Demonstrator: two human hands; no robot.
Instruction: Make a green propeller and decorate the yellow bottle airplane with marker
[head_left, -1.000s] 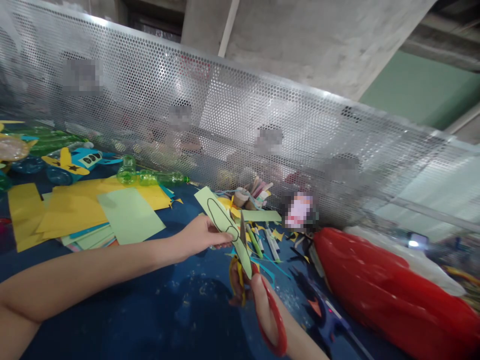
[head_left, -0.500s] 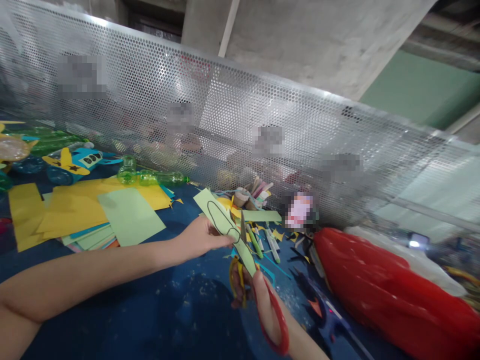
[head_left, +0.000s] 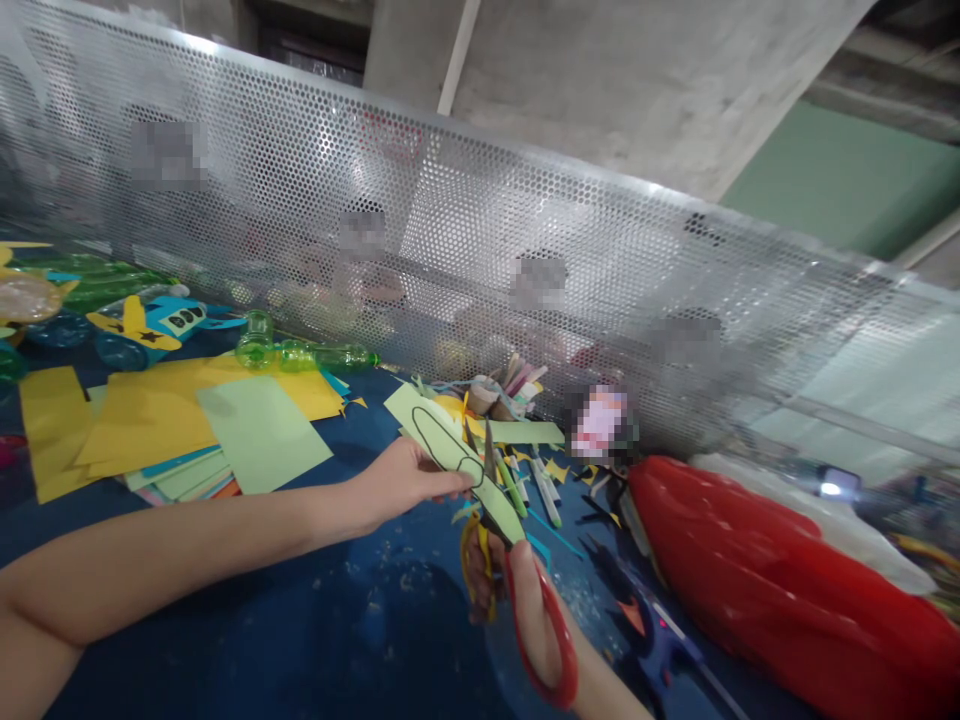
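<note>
A strip of light green paper with a rounded shape drawn on it in black is pinched between the thumb and fingers of my left hand. My right hand grips a pair of scissors with one red and one yellow handle. Its blades point up and away at the paper's right edge, standing apart at the tips; the paper partly covers them. Beneath the scissors, the blue table carries small paper scraps.
At left lie yellow sheets, a green sheet and a bottle plane. Markers are beyond my hands. A glue gun and red plastic bag lie right. A perforated metal panel stands behind.
The green paper and both hands have shifted very slightly. The scissors remain at the paper's right edge, and their blade tips look a little further apart.
</note>
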